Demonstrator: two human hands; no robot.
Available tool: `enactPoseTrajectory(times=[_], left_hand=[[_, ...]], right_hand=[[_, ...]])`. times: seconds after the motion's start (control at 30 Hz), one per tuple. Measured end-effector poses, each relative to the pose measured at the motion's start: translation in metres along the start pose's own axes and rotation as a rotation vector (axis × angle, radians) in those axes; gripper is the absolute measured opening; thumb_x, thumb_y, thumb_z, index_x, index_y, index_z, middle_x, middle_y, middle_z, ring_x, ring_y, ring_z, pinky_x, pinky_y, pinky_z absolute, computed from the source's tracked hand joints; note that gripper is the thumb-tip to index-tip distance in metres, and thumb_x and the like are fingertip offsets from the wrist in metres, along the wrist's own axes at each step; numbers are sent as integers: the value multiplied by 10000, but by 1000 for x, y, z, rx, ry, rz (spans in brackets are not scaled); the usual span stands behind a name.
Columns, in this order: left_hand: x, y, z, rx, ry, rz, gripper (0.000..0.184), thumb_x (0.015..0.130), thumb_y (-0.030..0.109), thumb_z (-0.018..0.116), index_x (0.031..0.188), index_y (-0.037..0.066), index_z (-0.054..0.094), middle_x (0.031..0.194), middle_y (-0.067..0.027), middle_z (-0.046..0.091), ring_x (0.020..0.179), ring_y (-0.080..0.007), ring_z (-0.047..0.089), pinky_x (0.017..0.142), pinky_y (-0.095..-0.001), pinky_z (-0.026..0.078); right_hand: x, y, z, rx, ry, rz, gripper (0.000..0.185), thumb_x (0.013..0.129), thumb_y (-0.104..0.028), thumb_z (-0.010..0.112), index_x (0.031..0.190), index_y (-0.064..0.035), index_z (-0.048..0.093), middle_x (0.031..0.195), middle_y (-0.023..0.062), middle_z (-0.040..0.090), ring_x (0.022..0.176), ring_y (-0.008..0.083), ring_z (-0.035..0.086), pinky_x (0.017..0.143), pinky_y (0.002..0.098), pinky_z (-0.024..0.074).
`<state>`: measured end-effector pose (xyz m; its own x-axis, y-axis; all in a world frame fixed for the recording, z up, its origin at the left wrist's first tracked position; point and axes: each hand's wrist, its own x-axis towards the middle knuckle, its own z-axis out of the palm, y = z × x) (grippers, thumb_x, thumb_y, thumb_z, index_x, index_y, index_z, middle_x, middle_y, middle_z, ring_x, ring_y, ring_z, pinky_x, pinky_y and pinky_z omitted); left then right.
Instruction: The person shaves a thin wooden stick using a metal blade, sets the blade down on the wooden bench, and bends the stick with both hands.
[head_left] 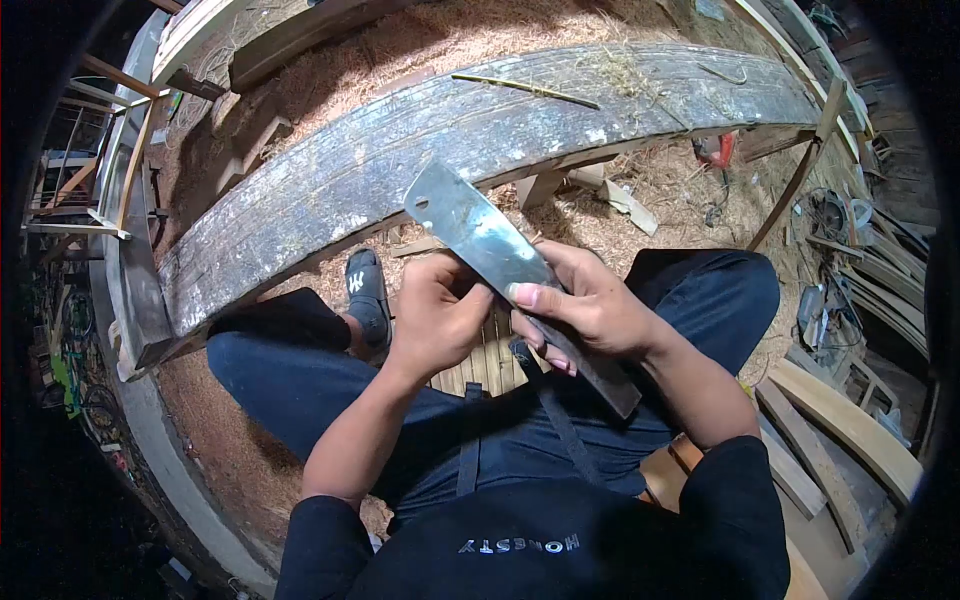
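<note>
A flat metal blade [475, 228] lies slantwise across my lap, shiny at its upper end, where a small hole shows, and darker toward its lower end. My right hand [590, 305] is closed round its middle, thumb on the upper face and fingers curled underneath. At the near left edge of the blade, my left hand [438, 312] is closed, with its thumb and bent finger pressed against the metal. Part of the left fingers is hidden behind the hand. Beyond both hands stretches a long, worn wooden plank [330, 165].
A thin stick [525, 91] and wood shavings [620, 75] lie on the plank. Under it sit wood offcuts [620, 200] and a red-handled tool [714, 150]. Curved wooden pieces [845, 420] are stacked at the right. A wooden frame [128, 180] stands at the left.
</note>
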<state>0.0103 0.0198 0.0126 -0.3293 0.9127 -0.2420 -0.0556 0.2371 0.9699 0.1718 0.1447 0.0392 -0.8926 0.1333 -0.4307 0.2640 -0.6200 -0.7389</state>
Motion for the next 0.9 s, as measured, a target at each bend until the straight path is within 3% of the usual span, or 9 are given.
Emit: enactPoseTrajectory(times=[0.07,0.17,0.3,0.57,0.7,0.77,0.9], left_hand=[[-2,-3,0,17,31,-10,142,887,-14,600,904,-59,734,765,-70,731,681,-85,651,603,-260,498],[-3,-5,1,42,45,106,136,889,-3,614,911,-55,738,745,-82,732,668,-84,654,596,-266,500],[-6,5,2,89,78,60,127,890,16,635,921,-49,739,737,-93,732,658,-84,655,590,-266,499],[-7,-4,4,181,124,178,119,899,37,658,894,-54,733,695,-105,719,642,-85,661,580,-280,505],[-6,11,10,29,143,154,119,912,25,650,918,-60,733,719,-103,730,662,-88,671,600,-277,519],[-8,7,3,177,59,86,130,930,5,630,974,-69,727,778,-104,747,718,-99,690,645,-266,533],[-6,8,11,36,97,165,137,958,4,635,1019,-85,719,812,-96,752,729,-106,687,654,-264,535]], right_hand=[[0,0,-1,-2,-14,20,255,1056,-250,573,1157,-24,512,739,41,609,476,99,565,427,239,475],[-1,-1,0,-4,-48,43,251,1058,-251,568,1149,-24,512,739,37,600,476,97,564,424,236,471],[-3,-5,-2,10,-43,-24,246,1061,-250,563,1148,-25,513,739,33,589,476,92,560,418,229,459],[-3,-2,0,10,-52,-50,215,1070,-216,542,1179,-32,519,747,20,572,485,80,540,435,227,466],[-5,-5,1,10,-15,-76,201,1073,-190,533,1196,-32,520,742,19,567,487,79,536,433,229,458],[-5,-2,2,-5,-35,-59,204,1073,-186,533,1202,-28,521,739,17,567,485,77,534,434,226,455],[-5,-6,0,-20,43,-98,189,1071,-167,526,1186,-17,524,742,19,573,491,75,529,448,217,454]])
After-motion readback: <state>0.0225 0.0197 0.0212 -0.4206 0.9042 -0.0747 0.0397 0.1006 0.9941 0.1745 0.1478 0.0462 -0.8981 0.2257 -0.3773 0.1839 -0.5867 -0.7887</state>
